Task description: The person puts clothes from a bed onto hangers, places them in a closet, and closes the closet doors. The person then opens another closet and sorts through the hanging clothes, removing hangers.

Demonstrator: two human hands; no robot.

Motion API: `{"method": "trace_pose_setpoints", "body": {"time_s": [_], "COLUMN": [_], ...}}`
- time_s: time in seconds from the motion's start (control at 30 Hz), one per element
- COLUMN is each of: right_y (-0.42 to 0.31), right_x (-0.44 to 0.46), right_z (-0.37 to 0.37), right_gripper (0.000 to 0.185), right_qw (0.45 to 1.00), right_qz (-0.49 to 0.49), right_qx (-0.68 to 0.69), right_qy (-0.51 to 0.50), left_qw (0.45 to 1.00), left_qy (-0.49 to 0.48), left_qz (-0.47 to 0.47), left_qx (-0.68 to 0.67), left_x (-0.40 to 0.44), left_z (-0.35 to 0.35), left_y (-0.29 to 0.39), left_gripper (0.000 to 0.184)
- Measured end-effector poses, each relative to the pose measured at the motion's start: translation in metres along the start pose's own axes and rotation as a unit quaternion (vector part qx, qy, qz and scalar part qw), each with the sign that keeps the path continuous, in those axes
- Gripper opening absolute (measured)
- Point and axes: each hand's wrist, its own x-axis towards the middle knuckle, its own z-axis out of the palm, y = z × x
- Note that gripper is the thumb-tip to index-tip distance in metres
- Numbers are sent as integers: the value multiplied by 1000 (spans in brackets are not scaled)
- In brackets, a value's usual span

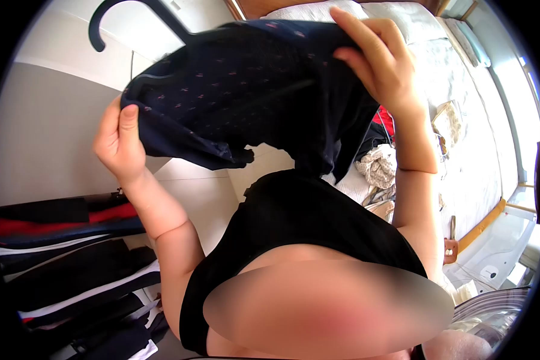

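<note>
A dark navy garment with small pink marks [222,90] is stretched between my two hands, in front of my body. My left hand [121,141] grips its edge at the left, thumb on top of the fabric. At the upper right, my right hand [384,63] pinches the other side between thumb and fingers, with one fingertip raised. A dark hanger [162,18] sticks out above the garment, its hook curving to the upper left; the rest of the hanger is hidden by the cloth.
Dark, red and white clothes [72,252] hang or lie in a row at the lower left. A bed [462,132] at the right bears a crumpled patterned cloth [378,168] and red and black fabric. A small brown bag [450,249] lies near the bed's edge.
</note>
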Motion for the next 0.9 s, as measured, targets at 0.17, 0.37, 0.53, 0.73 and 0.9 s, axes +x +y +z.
{"method": "trace_pose_setpoints", "body": {"time_s": [0.17, 0.37, 0.53, 0.73, 0.9], "right_y": [20, 3, -20, -15, -14], "right_x": [-7, 3, -3, -8, 1], "right_z": [2, 4, 20, 25, 18], "right_gripper": [15, 14, 25, 22, 18], "right_qw": [996, 979, 972, 989, 983], "right_qz": [-80, -136, -64, 18, 57], "right_qx": [20, 149, 227, 142, 173], "right_qy": [40, 2, -14, -45, -14], "left_qw": [998, 988, 951, 961, 887], "left_qy": [-34, -52, -24, -66, -12], "left_qz": [41, 62, 102, -33, 294], "left_qx": [29, 130, 290, 266, 356], "left_x": [0, -4, 2, 9, 30], "left_z": [5, 28, 47, 36, 13], "left_y": [20, 54, 66, 68, 32], "left_gripper": [29, 16, 12, 21, 21]}}
